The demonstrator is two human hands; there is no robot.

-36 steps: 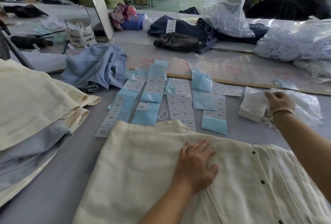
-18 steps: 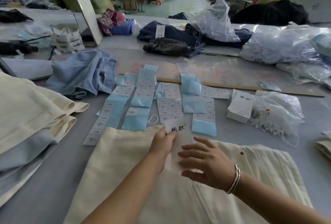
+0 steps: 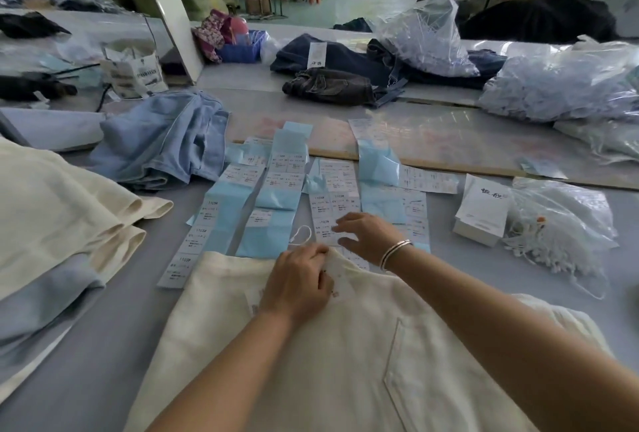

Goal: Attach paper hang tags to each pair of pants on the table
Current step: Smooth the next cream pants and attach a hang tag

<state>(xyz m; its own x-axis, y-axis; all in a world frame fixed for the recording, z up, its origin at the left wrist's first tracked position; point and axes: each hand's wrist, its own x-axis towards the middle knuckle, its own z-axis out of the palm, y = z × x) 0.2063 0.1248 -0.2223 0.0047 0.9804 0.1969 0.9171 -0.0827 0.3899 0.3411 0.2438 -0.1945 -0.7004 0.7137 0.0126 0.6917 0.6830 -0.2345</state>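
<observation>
A pair of cream pants (image 3: 345, 345) lies flat in front of me, a back pocket showing at the right. My left hand (image 3: 299, 281) rests at the pants' far edge and pinches a white paper hang tag (image 3: 342, 281) with curled fingers. Just beyond it, my right hand (image 3: 368, 236), a bracelet on its wrist, reaches over the rows of white and blue sticker sheets (image 3: 276, 189), fingertips touching one label. A white string loop (image 3: 301, 234) lies between the sheets and the pants.
A stack of white hang tags (image 3: 482, 210) stands at the right beside a plastic bag of white strings (image 3: 560, 224). Folded cream and blue pants (image 3: 52, 210) are piled at the left. Crumpled blue pants (image 3: 166, 141), dark jeans (image 3: 332, 86) and big plastic bags (image 3: 560, 86) lie farther back.
My right hand came back from the tag stack and moved forward onto the sticker sheets. My left hand took hold of the hang tag and lowered it onto the pants' far edge.
</observation>
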